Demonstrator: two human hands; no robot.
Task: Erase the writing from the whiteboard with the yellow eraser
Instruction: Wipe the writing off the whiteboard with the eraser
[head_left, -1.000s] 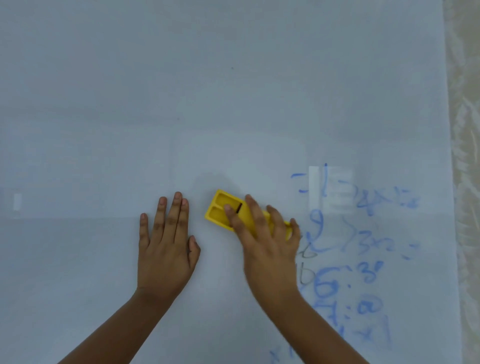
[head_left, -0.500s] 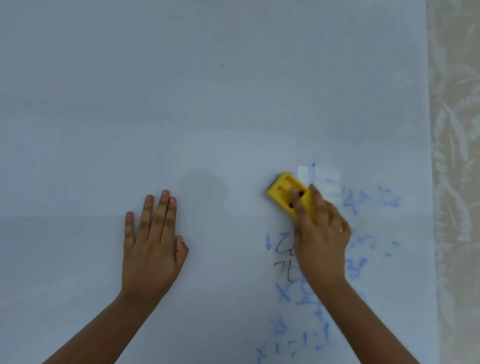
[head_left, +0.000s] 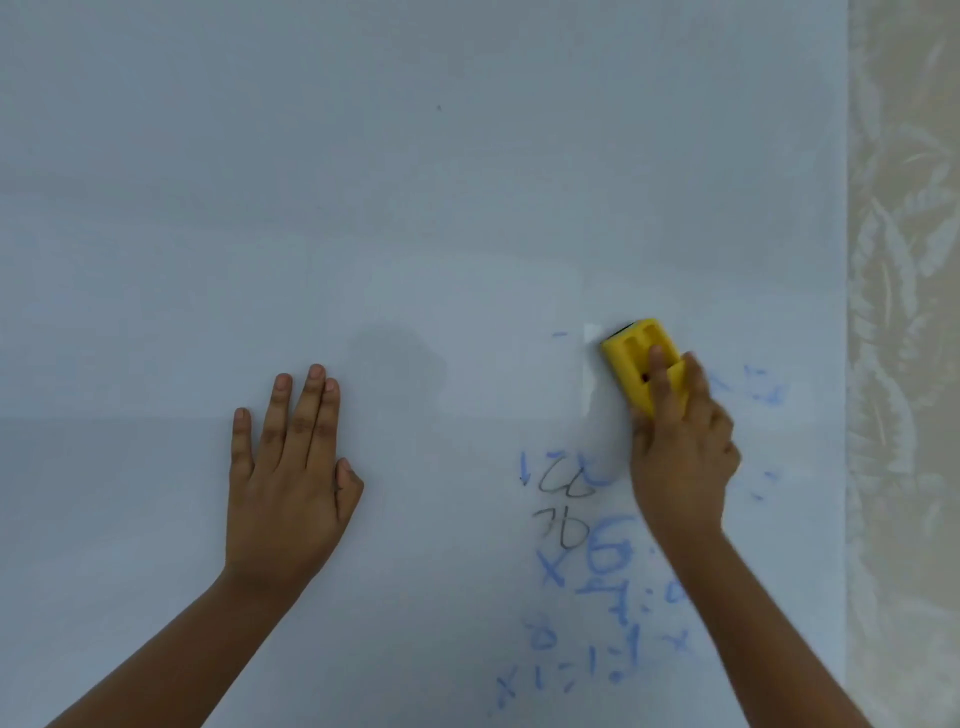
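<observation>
Above the blue writing (head_left: 587, 597), right hand (head_left: 680, 457) grips yellow eraser (head_left: 641, 358) against whiteboard (head_left: 415, 208); left hand (head_left: 291, 478) flat, fingers extended, well left of it.

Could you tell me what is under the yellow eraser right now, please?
The yellow eraser lies on the whiteboard, right hand gripping it. Any writing beneath is covered.

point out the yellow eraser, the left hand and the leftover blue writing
yellow eraser (head_left: 631, 348): head view, its ridged top.
left hand (head_left: 291, 483): head view, its back.
blue writing (head_left: 608, 551): head view, the big 6.
</observation>
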